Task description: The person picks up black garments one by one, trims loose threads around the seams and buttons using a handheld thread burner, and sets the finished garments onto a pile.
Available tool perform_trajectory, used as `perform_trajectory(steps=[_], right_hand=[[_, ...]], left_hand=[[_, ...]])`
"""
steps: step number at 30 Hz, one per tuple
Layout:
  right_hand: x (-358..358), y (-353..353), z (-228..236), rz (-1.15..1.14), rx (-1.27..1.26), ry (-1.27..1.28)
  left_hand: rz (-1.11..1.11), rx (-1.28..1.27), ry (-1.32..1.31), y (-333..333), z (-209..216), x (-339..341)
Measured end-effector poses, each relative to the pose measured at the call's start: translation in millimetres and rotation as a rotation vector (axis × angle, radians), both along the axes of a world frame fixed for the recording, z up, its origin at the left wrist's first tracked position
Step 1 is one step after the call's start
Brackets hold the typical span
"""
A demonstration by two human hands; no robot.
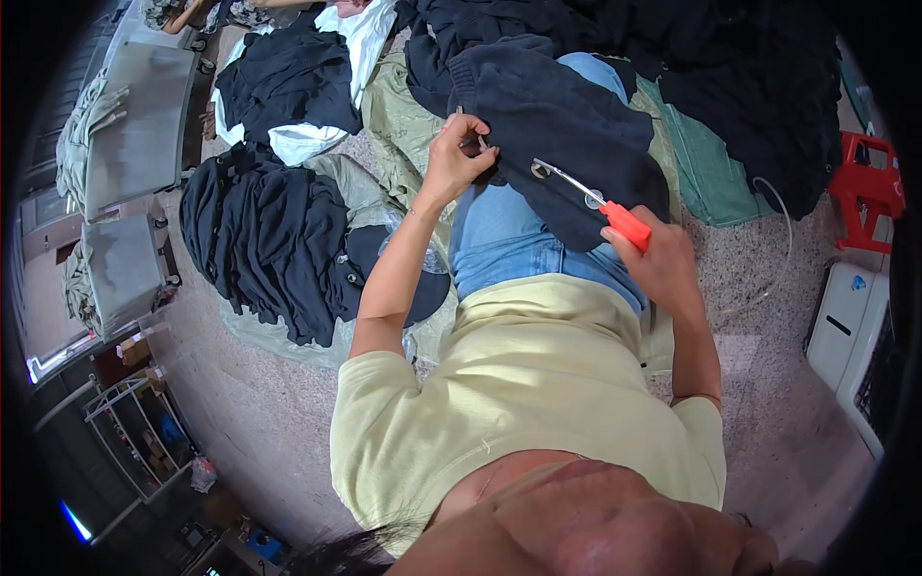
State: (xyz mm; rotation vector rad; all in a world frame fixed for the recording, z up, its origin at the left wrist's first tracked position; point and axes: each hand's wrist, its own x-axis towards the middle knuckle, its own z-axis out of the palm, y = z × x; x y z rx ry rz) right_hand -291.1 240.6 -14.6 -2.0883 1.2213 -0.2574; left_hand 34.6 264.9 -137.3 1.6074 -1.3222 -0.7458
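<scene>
A dark knitted garment [567, 115] with a ribbed edge lies across my jeans-clad lap. My left hand [461, 154] is closed at the garment's left side, thumb and fingers pinching its edge; a small pale bit shows at the fingertips, too small to name. In my right hand [658, 254] is a tool with an orange-red handle [626, 227] and a thin metal shaft. That shaft slants up and left over the dark knit, its tip apart from my left fingers. Close to the shaft are small round, shiny pieces that look like buttons.
Left of my legs sits a heap of dark garments [269, 240]; another dark pile [288, 82] lies on white sheeting farther off. More dark cloth [749, 86] spreads at the far right. A red plastic stool [864, 192] and a white box-like appliance [845, 322] stand right. Grey carts [139, 125] line the left.
</scene>
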Motion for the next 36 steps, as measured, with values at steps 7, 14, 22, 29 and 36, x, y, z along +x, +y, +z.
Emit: perform_trajectory(steps=[7, 14, 22, 29, 36], right_hand=[[-2.3, 2.2, -8.1, -0.037, -0.042, -0.03], [-51.7, 10.9, 9.6, -0.191, 0.052, -0.142], [-53.4, 18.7, 5.1, -0.118, 0.06, 0.041], [-40.4, 14.4, 1.4, -0.108, 0.091, 0.072], [-45.6, 21.8, -5.6, -0.106, 0.071, 0.109]], left_hand=[[-0.036, -0.004, -0.147, -2.7, 6.6, -1.2], [-0.308, -0.218, -0.595, 1.9, 49.9, -75.3], [-0.232, -0.166, -0.334, -4.4, 12.9, -58.7], [-0.192, -0.098, -0.222, 1.9, 14.8, -57.3], [-0.189, -0.152, -0.231, -0.3, 8.4, -51.6]])
